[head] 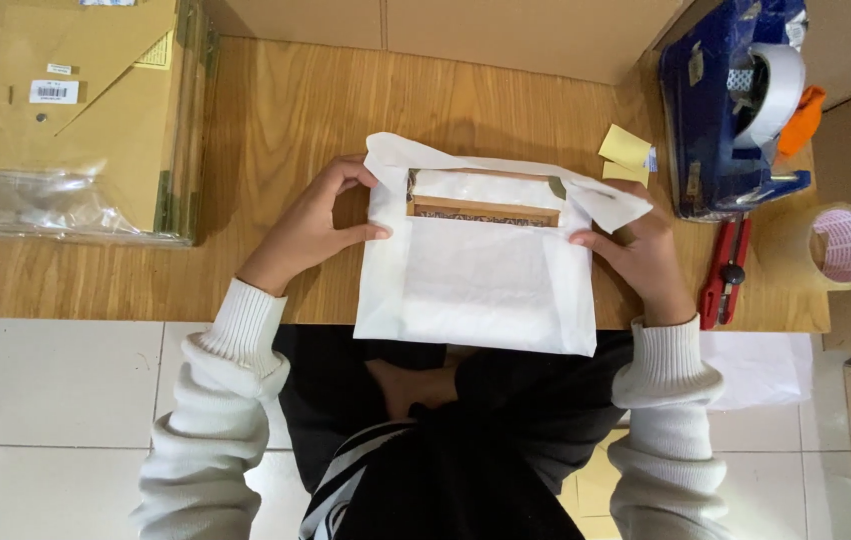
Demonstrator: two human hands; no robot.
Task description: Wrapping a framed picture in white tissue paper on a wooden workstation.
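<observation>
The white paper-wrapped flat package lies at the near edge of the wooden table, its top flap partly open, exposing a brown strip. The left hand pinches the package's left edge; the right hand grips its right edge. Right of it: yellow sticky notes, a blue tape dispenser, a red cutter, a tape roll. Far left: a cardboard box.

Wooden table: parcel, tape dispenser

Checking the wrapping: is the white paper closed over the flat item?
Not closed: the white paper wrap gapes along the top, exposing a brown strip.
</observation>
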